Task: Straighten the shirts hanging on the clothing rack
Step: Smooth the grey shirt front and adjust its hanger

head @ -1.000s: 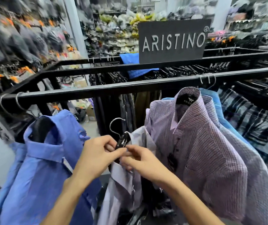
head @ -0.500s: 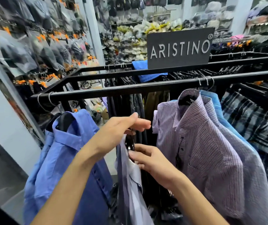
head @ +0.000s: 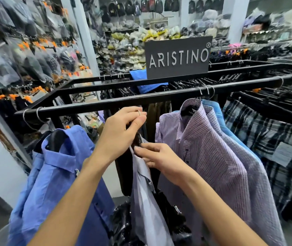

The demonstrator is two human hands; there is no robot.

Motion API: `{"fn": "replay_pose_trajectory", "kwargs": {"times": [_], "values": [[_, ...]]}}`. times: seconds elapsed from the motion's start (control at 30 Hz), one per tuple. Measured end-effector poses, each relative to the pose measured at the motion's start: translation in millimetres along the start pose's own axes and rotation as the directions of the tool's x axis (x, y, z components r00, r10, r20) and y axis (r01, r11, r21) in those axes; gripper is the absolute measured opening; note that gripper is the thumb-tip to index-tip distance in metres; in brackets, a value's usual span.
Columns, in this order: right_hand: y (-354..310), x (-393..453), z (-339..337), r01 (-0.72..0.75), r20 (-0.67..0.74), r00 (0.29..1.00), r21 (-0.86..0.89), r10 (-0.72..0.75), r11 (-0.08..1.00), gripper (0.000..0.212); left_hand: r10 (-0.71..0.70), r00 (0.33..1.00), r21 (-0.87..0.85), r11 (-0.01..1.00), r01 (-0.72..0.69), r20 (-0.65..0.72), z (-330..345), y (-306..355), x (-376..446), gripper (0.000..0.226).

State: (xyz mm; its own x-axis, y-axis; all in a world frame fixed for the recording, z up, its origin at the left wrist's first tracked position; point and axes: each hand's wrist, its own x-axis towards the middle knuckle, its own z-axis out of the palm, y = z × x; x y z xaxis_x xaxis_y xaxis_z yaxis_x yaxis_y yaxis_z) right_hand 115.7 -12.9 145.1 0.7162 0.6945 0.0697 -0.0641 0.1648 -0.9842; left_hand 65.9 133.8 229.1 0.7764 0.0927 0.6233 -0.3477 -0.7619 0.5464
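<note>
We work at the rack (head: pixel 92 105), whose front rail runs left to right across the view, rising slightly to the right. On it hang a blue shirt (head: pixel 58 174) at left and a lilac shirt (head: pixel 212 157) at right, with further shirts behind the lilac one. Between them we hold a pale shirt (head: pixel 145 196) off the rail; it hangs straight down, its long axis vertical.

Our left hand (head: pixel 118 134) pinches the hook (head: pixel 139 112) of its hanger between thumb and curled fingers. The hook sits just below the rail, close but apparently not yet over it. Our right hand (head: pixel 161 157) sits lower, fingers curled onto the collar area of the pale shirt.

The rail lies directly above and slightly beyond the left hand, which is the nearer hand. We judge the next move to be a short lift and forward hook-over in the gap between the two shirts.
</note>
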Motion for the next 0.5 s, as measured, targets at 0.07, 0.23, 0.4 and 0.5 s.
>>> {"fn": "replay_pose_trajectory", "kwargs": {"times": [0.07, 0.23, 0.4, 0.5], "values": [[-2, 5, 1, 0.026, -0.006, 1.0, 0.0, -0.026, 1.0, 0.042, -0.008, 1.0, 0.011, 1.0, 0.008, -0.006, -4, -1, 6, 0.016], [-10, 24, 7, 0.089, -0.045, 0.995, 0.004, -0.088, 0.996, 0.037, -0.027, 0.998, -0.061, 0.998, 0.024, -0.051, -26, -4, 25, 0.023], [-44, 47, 23, 0.109, -0.036, 0.993, -0.019, -0.109, 0.994, 0.028, 0.168, 0.978, 0.22, 0.956, -0.192, 0.122, -64, -2, 67, 0.038], [-51, 68, 30, 0.059, -0.06, 0.996, 0.008, -0.059, 0.998, 0.03, 0.139, 0.96, 0.354, 0.909, -0.221, 0.243, -82, -11, 94, 0.038]]}}
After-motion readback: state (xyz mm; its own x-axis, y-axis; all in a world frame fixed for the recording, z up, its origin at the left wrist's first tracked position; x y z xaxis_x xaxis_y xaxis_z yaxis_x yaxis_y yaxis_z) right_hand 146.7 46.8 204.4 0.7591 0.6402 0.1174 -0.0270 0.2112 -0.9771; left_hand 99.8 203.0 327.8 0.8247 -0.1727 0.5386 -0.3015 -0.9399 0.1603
